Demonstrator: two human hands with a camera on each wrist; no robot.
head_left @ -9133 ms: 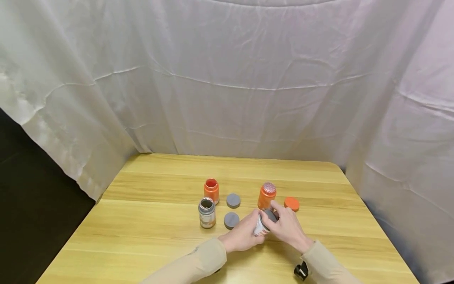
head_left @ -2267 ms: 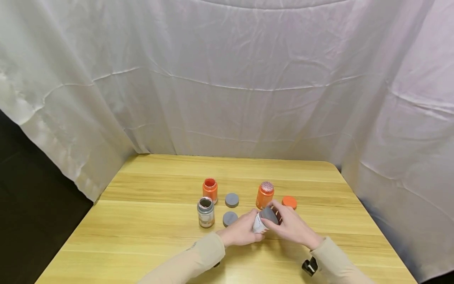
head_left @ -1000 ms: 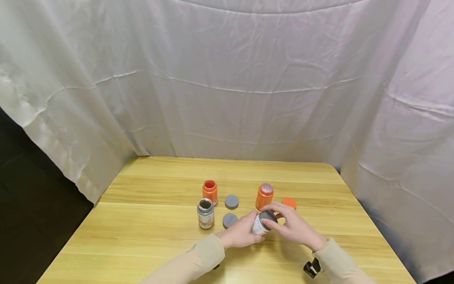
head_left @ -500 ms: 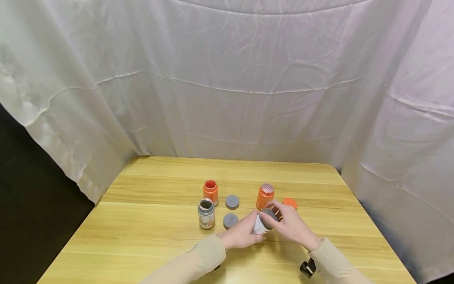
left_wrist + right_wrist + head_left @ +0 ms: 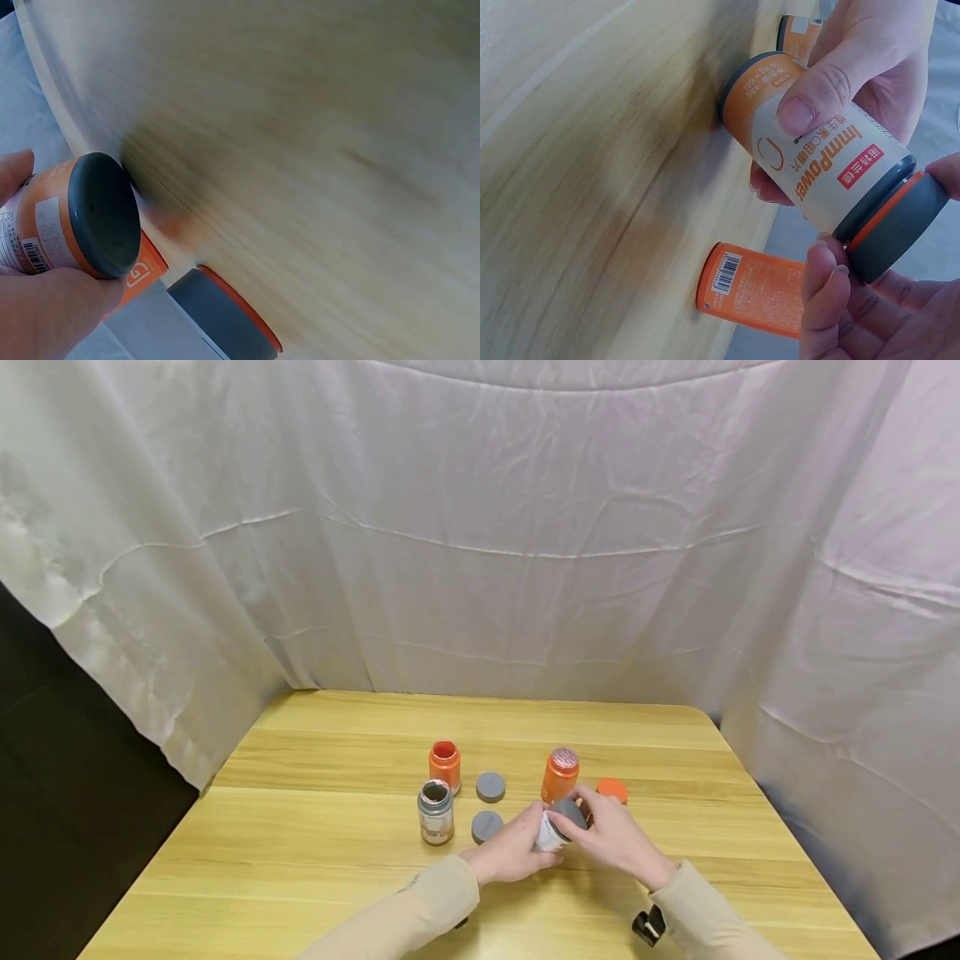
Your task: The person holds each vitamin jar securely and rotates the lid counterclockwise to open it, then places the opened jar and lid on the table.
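Note:
Tilted in my left hand (image 5: 513, 850) is a white-and-orange supplement bottle (image 5: 817, 165), its fingers and thumb wrapped around the body. My right hand (image 5: 615, 835) grips the bottle's grey screw cap (image 5: 904, 225) by the rim. Between cap and bottle neck an orange ring shows in the right wrist view, and the cap sits slightly askew on the neck. The bottle's dark base (image 5: 105, 214) faces the left wrist camera. Just behind the hands stands an orange bottle (image 5: 560, 781) with a silvery seal across its mouth.
To the left stand an uncapped grey-necked bottle (image 5: 436, 818) and an uncapped orange bottle (image 5: 445, 768). Two grey caps (image 5: 491, 787) lie between them and the hands. An orange cap (image 5: 612, 790) lies on the wooden table (image 5: 337, 760) beyond the right hand.
The left hand keeps holding the bottle in nearly the same place. My right fingers have shifted around the cap, reaching over its top one second ago and gripping its side now.

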